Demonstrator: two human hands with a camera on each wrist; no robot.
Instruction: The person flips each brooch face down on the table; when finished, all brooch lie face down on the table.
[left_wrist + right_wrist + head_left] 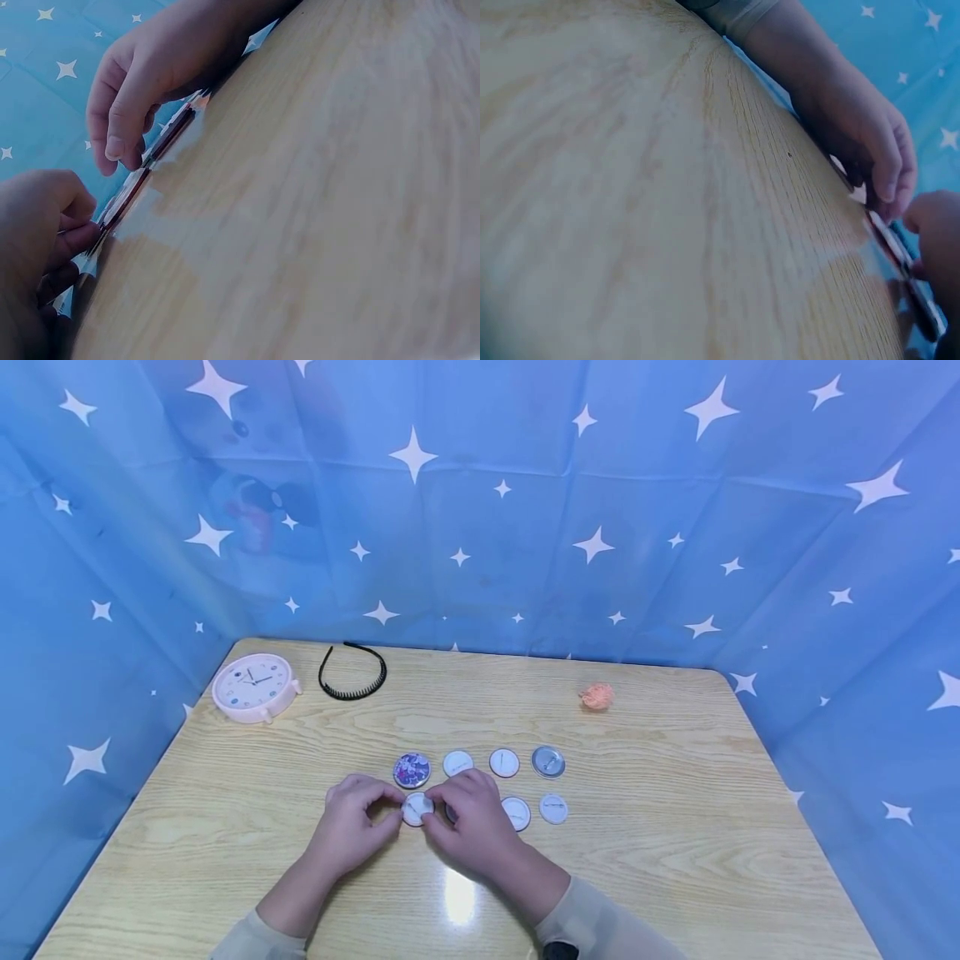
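A round pin-back button badge [417,809] lies face down on the table, its white back and pin showing. My left hand [354,821] pinches its left rim with thumb and index finger. From the opposite side, my right hand [474,821] holds the right rim between thumb and fingertip. A dark badge just right of it is mostly hidden by my right hand. Right above sits a purple patterned badge [412,770], face up. In the left wrist view, the badge [126,196] appears edge-on between my left hand [34,247] and right hand [154,82].
More badges lie back up in two rows: white ones [504,762] [516,813] [553,808] and a silver one [548,762]. Farther off are a pink clock [255,687], a black headband [352,693] and a peach-coloured scrunchie-like bundle [597,696]. A blue starred curtain [480,585] borders the table.
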